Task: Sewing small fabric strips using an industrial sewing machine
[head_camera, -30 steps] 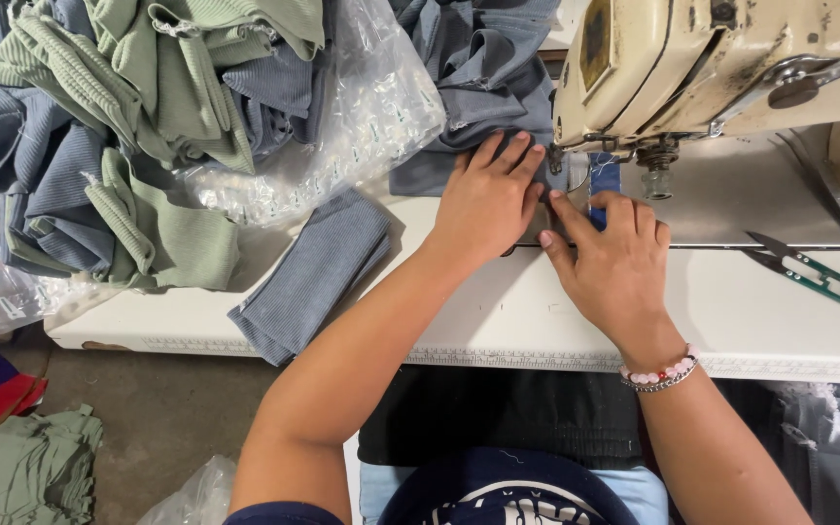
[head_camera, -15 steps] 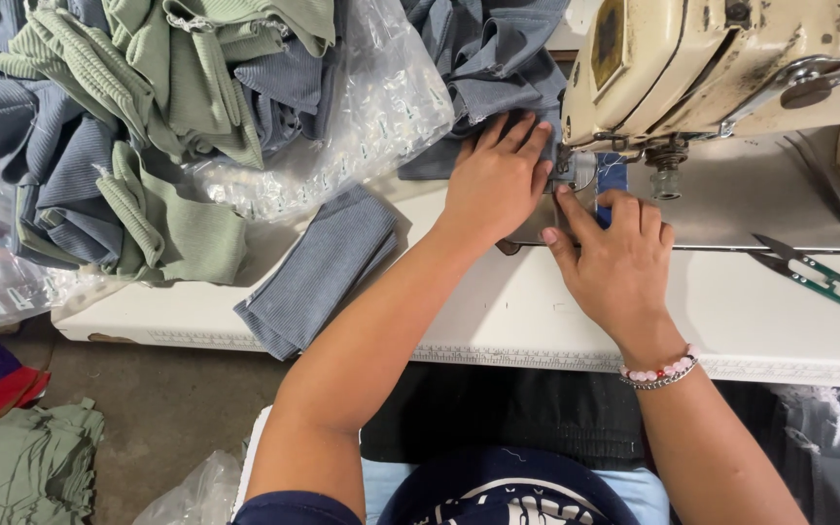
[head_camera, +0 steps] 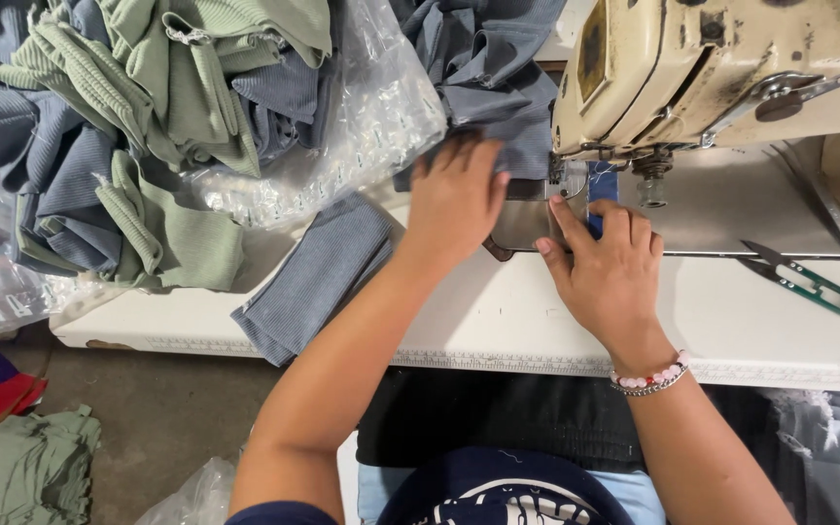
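Left hand (head_camera: 454, 199): fingers flat, extended, pressing blue-grey ribbed fabric (head_camera: 498, 107) onto machine bed beside presser foot (head_camera: 651, 190) | Right hand (head_camera: 607, 272): fingers loosely curled, fingertips on blue strip (head_camera: 600, 185) under sewing machine (head_camera: 721, 68) | Thread snips (head_camera: 809, 282): on white table (head_camera: 498, 311), well right.
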